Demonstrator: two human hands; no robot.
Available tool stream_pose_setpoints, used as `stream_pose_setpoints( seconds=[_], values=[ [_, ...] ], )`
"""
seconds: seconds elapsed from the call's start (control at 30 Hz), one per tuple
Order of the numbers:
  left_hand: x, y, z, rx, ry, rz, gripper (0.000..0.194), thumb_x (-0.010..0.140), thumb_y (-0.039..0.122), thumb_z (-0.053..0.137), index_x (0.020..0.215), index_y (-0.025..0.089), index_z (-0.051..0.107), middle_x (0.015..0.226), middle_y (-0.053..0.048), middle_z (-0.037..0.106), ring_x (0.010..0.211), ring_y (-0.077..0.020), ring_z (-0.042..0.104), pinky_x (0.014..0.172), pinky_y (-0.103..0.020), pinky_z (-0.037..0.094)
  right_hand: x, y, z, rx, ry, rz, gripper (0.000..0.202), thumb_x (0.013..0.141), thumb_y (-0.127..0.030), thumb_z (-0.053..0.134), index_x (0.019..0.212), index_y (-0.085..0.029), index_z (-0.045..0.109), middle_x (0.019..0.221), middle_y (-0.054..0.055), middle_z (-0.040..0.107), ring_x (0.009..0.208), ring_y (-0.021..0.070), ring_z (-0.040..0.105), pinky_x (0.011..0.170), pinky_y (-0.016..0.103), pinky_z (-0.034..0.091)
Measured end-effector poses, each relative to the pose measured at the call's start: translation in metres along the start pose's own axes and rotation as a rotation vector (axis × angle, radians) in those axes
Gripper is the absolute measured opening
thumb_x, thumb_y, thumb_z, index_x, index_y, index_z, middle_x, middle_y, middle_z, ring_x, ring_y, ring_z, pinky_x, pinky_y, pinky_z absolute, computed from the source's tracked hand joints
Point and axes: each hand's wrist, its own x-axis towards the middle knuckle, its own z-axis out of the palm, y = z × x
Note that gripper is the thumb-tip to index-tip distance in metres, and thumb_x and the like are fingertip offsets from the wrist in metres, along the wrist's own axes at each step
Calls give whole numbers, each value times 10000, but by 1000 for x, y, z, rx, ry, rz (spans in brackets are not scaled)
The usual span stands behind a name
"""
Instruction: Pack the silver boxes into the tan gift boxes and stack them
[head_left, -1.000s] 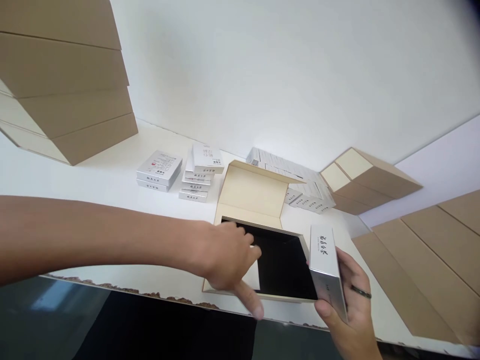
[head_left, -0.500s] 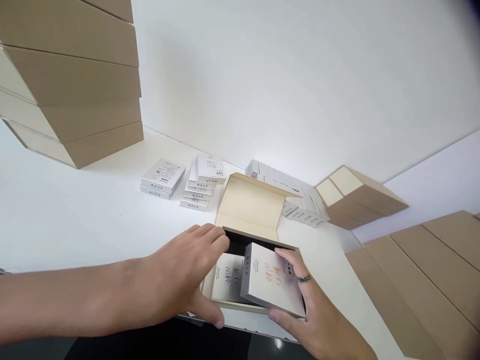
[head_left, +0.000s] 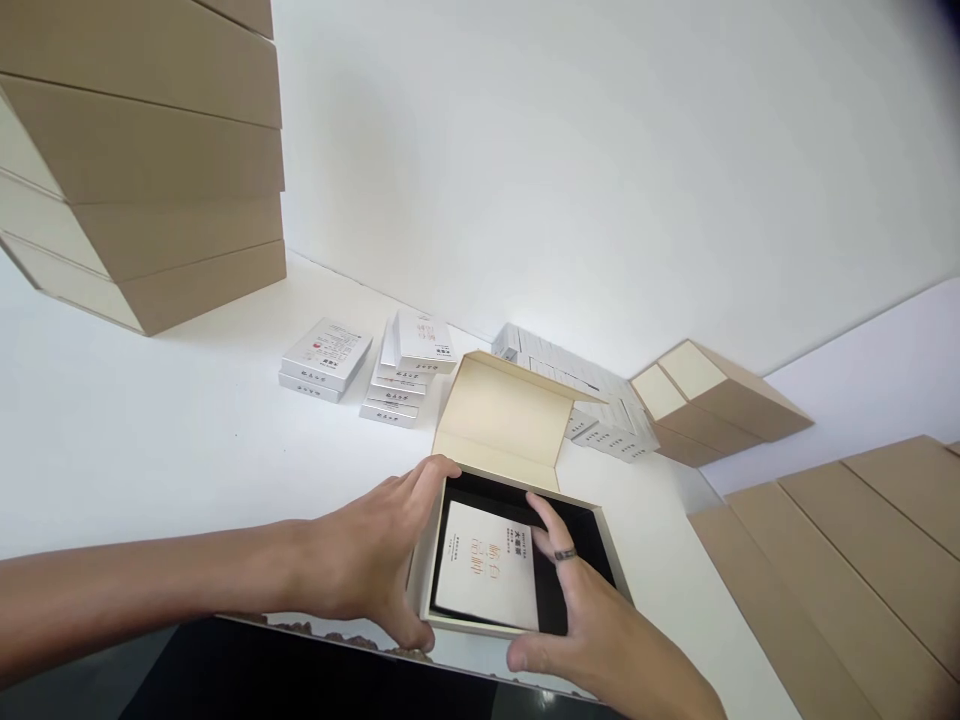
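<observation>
An open cream box (head_left: 617,565) with a dark inside lies at the table's front edge, its lid (head_left: 504,418) folded back. Inside, on the left, a white printed carton (head_left: 486,563) lies face up; dark space shows to its right. My left hand (head_left: 379,550) grips the left wall of the open box, thumb at the near corner and fingers at the far one. Over the right part of the box is my right hand (head_left: 592,605), ringed, fingers apart, its fingertips close to the carton's right edge and its thumb at the near wall.
Small white cartons stand in two stacks (head_left: 326,355) (head_left: 409,365) behind the box. Many more cartons (head_left: 570,375) are lined up against the wall. Tan boxes are piled high at left (head_left: 180,160), with others at back right (head_left: 720,400) and right (head_left: 847,560).
The tilted carton that my right hand held has gone down into the box and lies at the left. My right hand has let go, its fingers now apart.
</observation>
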Motion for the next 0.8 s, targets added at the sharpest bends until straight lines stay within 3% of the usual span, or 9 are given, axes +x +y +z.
stream_pose_setpoints(
  seconds=[0.07, 0.13, 0.23, 0.33, 0.53, 0.67, 0.8],
  values=[
    [2, -1, 0, 11, -1, 8, 1159, 438, 334, 884, 1387, 240, 226, 1323, -152, 472, 1228, -400, 502, 978, -532, 486, -2, -5, 5, -13, 19, 32, 1328, 705, -373, 820, 1580, -326, -178, 1525, 144, 456, 1419, 346, 414, 1086, 549, 413],
    [2, -1, -1, 31, 2, 1, 1168, 425, 330, 888, 1385, 235, 228, 1313, -149, 472, 1202, -395, 513, 959, -529, 494, -2, -13, 7, -77, 4, 56, 1295, 724, -370, 789, 1578, -324, -185, 1516, 124, 468, 1380, 334, 464, 1084, 536, 417],
    [1, 0, -2, 33, -3, -14, 1168, 421, 320, 894, 1380, 239, 232, 1302, -139, 484, 1184, -382, 528, 948, -520, 500, -1, -22, 7, -191, -21, 62, 1207, 738, -448, 761, 1608, -311, -63, 1600, 80, 344, 1425, 328, 392, 1141, 531, 356],
    [0, -2, -1, 4, 8, 5, 1120, 431, 311, 890, 1353, 253, 256, 1278, -120, 513, 1173, -362, 549, 934, -482, 509, 2, -23, 5, -229, -35, 39, 1202, 747, -493, 743, 1606, -288, -72, 1660, 42, 186, 1489, 315, 270, 1187, 515, 294],
    [1, -9, 0, -12, 44, 46, 1120, 425, 366, 890, 1354, 238, 277, 1262, -126, 537, 1123, -359, 588, 901, -459, 525, 6, -21, 9, -196, -25, 41, 1247, 725, -451, 753, 1596, -308, -127, 1536, 83, 434, 1386, 332, 427, 1115, 523, 378],
    [-2, -8, -6, 31, 7, 29, 1156, 455, 401, 894, 1403, 231, 253, 1366, -161, 495, 1235, -395, 532, 977, -499, 500, 8, -19, 10, -204, -30, 87, 1247, 713, -467, 753, 1604, -303, -103, 1589, 73, 356, 1421, 323, 386, 1137, 493, 358],
    [-15, 6, -24, 124, -47, -7, 1204, 444, 395, 924, 1436, 251, 257, 1431, -149, 471, 1256, -377, 523, 961, -461, 516, 14, -11, 11, -227, -63, 79, 1264, 702, -421, 746, 1605, -222, -117, 1635, 99, 256, 1467, 302, 327, 1172, 426, 318]
  ],
)
